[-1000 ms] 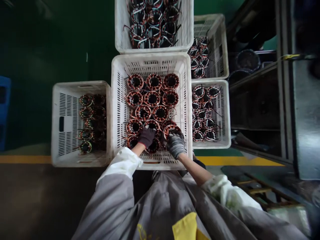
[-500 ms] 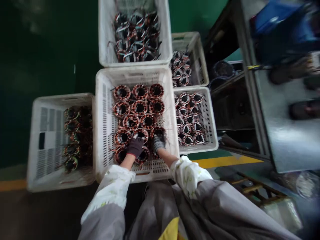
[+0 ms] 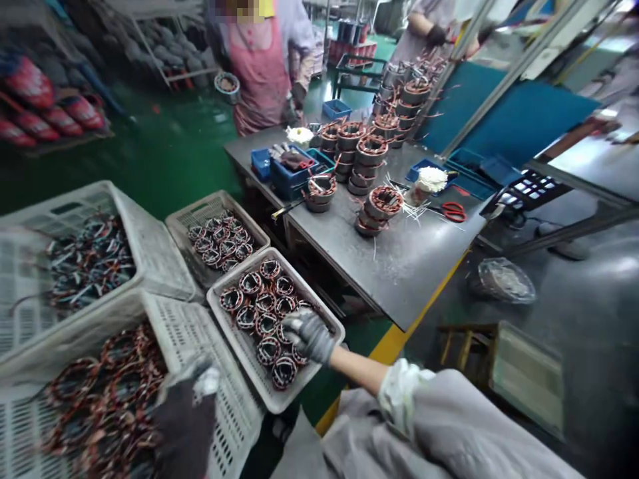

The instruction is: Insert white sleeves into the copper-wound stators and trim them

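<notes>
My right hand (image 3: 310, 334), in a grey glove, is over the smaller white crate (image 3: 273, 407), its fingers at the copper-wound rings (image 3: 266, 324) packed inside. The fingertips are partly lost among the rings, so a hold cannot be made out. Nearer to me on the left, my left hand (image 3: 192, 406), in a dark glove with pale fingertips, is blurred above the side of the large white crate (image 3: 200, 346). Larger copper-wound rings (image 3: 107, 392) lie in that crate, left of the hand.
Another large crate (image 3: 167, 256) and a smaller crate (image 3: 174, 223) stand behind. A metal table (image 3: 344, 256) holds stacked stators (image 3: 369, 159), blue bins (image 3: 289, 174) and red scissors (image 3: 453, 211). A person in a pink apron (image 3: 257, 80) stands beyond it; a stool (image 3: 469, 346) is at right.
The view has swung right and up, bringing the table and people into sight. My right hand has moved from the large crate to the smaller one; my left hand has come up from its rings.
</notes>
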